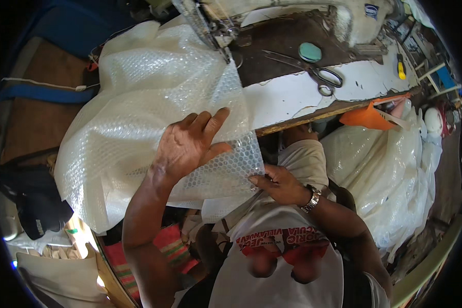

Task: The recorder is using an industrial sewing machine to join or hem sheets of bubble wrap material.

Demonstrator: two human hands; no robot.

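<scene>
A large sheet of clear bubble wrap point(138, 97) drapes over the left of the sewing table and down toward my lap. Its upper right edge lies under the needle area of a sewing machine point(223, 38). My left hand point(190, 138) rests on the sheet, fingers stretched and apart. At the sheet's right edge, my right hand point(280, 185) pinches the bubble wrap between thumb and fingers, just below the table's front edge. A metal watch point(311, 199) circles my right wrist.
Black-handled scissors point(313, 72) and a round green disc point(310, 52) lie on the table right of the needle. A yellow-handled screwdriver point(401, 66) sits near the right end. More bubble wrap point(380, 169) is heaped at the right, beside an orange piece point(367, 118).
</scene>
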